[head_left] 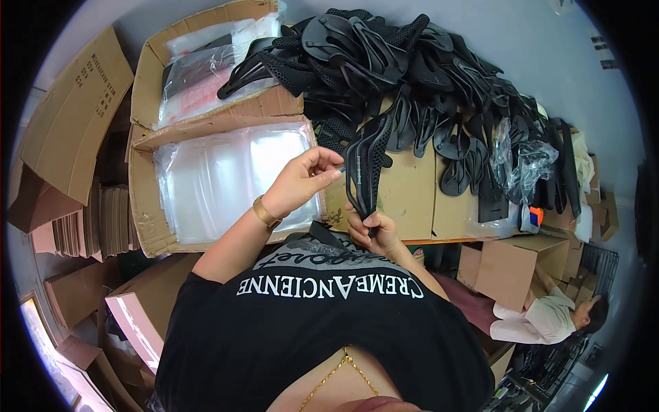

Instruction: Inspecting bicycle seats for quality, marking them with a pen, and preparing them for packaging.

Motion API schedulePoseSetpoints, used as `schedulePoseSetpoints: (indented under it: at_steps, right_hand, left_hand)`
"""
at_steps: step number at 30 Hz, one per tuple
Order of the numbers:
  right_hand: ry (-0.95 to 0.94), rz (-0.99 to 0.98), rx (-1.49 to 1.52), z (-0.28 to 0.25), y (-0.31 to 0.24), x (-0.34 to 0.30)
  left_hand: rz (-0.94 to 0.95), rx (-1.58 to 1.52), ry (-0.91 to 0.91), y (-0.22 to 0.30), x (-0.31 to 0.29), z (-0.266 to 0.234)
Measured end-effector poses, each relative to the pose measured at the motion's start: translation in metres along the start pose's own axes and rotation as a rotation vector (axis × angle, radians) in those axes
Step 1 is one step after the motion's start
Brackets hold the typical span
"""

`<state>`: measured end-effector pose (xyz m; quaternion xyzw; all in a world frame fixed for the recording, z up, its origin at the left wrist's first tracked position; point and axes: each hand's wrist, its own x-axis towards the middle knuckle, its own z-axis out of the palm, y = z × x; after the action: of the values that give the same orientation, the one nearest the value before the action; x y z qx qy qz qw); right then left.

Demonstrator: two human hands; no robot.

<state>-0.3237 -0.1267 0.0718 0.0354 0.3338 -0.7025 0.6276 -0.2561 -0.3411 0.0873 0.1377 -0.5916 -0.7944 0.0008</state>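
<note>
My right hand (374, 228) grips the lower, narrow end of a black bicycle saddle (358, 168), a long piece with a slot down its middle and honeycomb mesh along one side. It is held up in front of my chest, tilted on its edge. On the left, my left hand (305, 180) is closed in a pinch beside the saddle's edge. A tiny bit of blue shows at its fingertips; what it is, I cannot make out. Behind the held saddle, a large heap of similar black saddles (357, 51) covers the back of the cardboard-topped table (412, 206).
An open carton (147, 199) of clear plastic bags (233, 178) stands left of my hands, another carton (147, 89) behind it. Crumpled clear plastic (535, 165) lies at right. Flattened cardboard (75, 117) leans far left. At lower right a person (542, 319) handles a box (508, 271).
</note>
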Motion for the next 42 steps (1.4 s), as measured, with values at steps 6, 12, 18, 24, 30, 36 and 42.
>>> schedulePoseSetpoints:
  at_steps: [6, 12, 18, 24, 30, 36, 42]
  right_hand:
    - [0.020, 0.040, -0.188, 0.010, -0.004, 0.003]
    - [0.038, 0.055, -0.332, 0.021, -0.009, 0.002]
    - [0.217, -0.024, -0.677, 0.020, -0.019, -0.002]
    - [0.253, -0.103, -0.715, 0.000, -0.016, 0.000]
    - [0.298, -0.177, -0.794, -0.014, -0.014, 0.001]
    - [0.299, -0.199, -0.842, -0.015, -0.013, 0.001]
    - [0.347, -0.220, -0.884, -0.020, -0.009, 0.000]
  left_hand:
    - [0.170, 0.103, 0.093, 0.014, 0.007, 0.000]
    - [0.226, 0.126, 0.113, 0.019, 0.007, 0.005]
    - [0.254, 0.275, 0.110, 0.030, -0.008, 0.007]
    - [0.406, 0.367, 0.115, 0.036, -0.013, 0.011]
    - [0.381, 0.377, 0.108, 0.039, -0.018, 0.011]
    - [0.380, 0.361, 0.112, 0.039, -0.022, 0.010]
    - [0.403, 0.332, 0.139, 0.038, -0.023, 0.011]
